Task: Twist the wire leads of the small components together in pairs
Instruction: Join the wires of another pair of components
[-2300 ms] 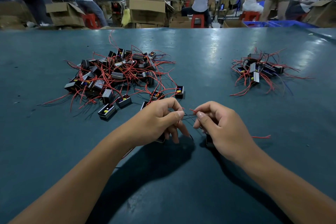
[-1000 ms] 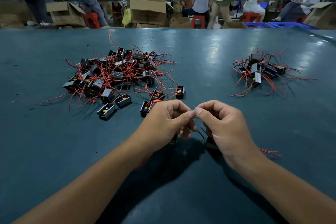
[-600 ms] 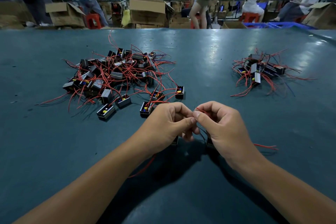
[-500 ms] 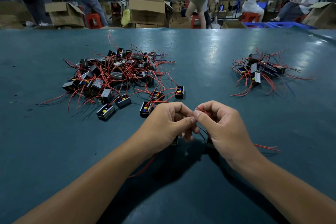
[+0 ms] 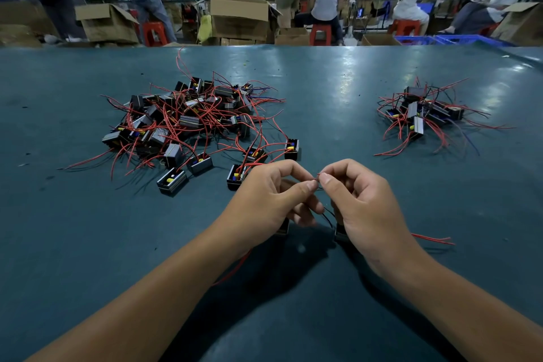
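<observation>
Red wire leads (image 5: 318, 177) sit pinched between my left hand (image 5: 270, 200) and right hand (image 5: 363, 203), thumbs and forefingers meeting tip to tip above the teal table (image 5: 323, 91); both wrists rest low; component heap (image 5: 191, 120) lies far-left.

Black components (image 5: 172, 182) with yellow-and-blue insides trail red wire leads (image 5: 88, 159) on a dark teal table (image 5: 338, 91)
</observation>
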A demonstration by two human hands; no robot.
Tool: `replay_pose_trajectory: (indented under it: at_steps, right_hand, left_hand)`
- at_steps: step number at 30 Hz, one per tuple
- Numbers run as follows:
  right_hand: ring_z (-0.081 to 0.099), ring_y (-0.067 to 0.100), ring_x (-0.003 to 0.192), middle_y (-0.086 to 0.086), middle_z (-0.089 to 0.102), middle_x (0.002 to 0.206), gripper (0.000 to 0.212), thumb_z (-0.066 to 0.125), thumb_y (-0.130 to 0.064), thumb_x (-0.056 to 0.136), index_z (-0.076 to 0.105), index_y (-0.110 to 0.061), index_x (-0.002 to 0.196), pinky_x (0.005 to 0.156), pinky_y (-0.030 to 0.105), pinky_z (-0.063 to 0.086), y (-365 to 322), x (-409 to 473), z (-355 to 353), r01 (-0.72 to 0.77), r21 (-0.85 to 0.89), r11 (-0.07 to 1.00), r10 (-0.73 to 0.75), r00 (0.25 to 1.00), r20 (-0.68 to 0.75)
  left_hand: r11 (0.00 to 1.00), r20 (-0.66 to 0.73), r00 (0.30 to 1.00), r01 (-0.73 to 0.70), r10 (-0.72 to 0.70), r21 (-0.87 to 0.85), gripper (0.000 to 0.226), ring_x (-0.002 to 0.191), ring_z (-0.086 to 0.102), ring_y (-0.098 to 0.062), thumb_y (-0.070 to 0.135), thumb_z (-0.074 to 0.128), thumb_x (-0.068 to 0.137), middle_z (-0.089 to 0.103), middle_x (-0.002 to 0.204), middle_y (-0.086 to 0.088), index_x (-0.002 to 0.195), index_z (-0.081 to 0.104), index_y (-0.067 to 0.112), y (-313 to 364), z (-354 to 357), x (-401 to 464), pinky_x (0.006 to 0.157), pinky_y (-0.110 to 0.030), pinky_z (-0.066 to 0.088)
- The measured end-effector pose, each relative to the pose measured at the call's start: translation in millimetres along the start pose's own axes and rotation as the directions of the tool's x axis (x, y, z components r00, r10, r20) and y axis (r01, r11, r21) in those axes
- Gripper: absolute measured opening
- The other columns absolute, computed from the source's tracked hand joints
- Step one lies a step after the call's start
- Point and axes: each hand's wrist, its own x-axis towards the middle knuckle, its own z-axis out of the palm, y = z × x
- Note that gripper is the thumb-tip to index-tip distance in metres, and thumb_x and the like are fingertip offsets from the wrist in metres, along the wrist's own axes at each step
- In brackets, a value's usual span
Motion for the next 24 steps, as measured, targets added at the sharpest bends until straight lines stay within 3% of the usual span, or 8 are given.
replay_pose_trajectory:
  at_steps: [6, 12, 19, 24]
  right_hand:
    - [0.037, 0.002, 0.047, -0.001, 0.052, 0.060, 0.013, 0.065, -0.008, 0.092, 0.066, -0.013, 0.080, 0.045, 0.011, 0.032, -0.8, -1.2, 0.5, -0.019, 0.046, 0.999, 0.020, 1.000, -0.009]
    - [0.041, -0.002, 0.041, -0.011, 0.053, 0.051, 0.015, 0.063, -0.001, 0.091, 0.064, -0.009, 0.079, 0.043, 0.007, 0.031, -2.1, 0.0, 0.5, -0.043, 0.090, 0.995, 0.043, 0.999, -0.002]
    - [0.047, -0.002, 0.039, -0.009, 0.058, 0.048, 0.015, 0.061, 0.005, 0.091, 0.061, -0.005, 0.080, 0.044, 0.005, 0.035, -5.0, -0.5, 2.3, -0.040, 0.129, 0.991, 0.038, 0.999, 0.020]
    - [0.053, 0.003, 0.049, -0.004, 0.059, 0.052, 0.012, 0.059, 0.003, 0.092, 0.061, -0.003, 0.082, 0.052, 0.011, 0.043, -3.1, -0.7, 3.2, -0.054, 0.120, 0.991, 0.051, 0.998, 0.026]
  left_hand:
    - [0.999, -0.034, 0.999, -0.027, 0.028, 0.029, 0.009, 0.049, 0.060, -0.017, 0.009, 0.063, 0.096, 0.072, 0.070, -0.011, 0.090, 0.061, 0.002, 0.6, 1.5, 0.6, 0.051, -0.022, 0.048]
    - [0.999, -0.031, 0.999, -0.035, 0.036, 0.021, 0.008, 0.050, 0.059, -0.019, 0.002, 0.062, 0.095, 0.072, 0.069, -0.011, 0.091, 0.056, 0.002, 1.2, 2.4, 0.3, 0.051, -0.022, 0.048]
    - [0.998, -0.025, 0.998, -0.051, 0.051, 0.030, 0.009, 0.052, 0.060, -0.018, -0.002, 0.061, 0.095, 0.072, 0.069, -0.010, 0.089, 0.056, 0.002, 0.4, 3.0, -0.4, 0.053, -0.024, 0.049]
    - [0.998, -0.006, 0.999, -0.054, 0.054, 0.020, 0.008, 0.055, 0.063, -0.019, -0.003, 0.062, 0.094, 0.073, 0.073, -0.013, 0.090, 0.056, -0.001, 0.9, 4.0, -0.7, 0.055, -0.024, 0.050]
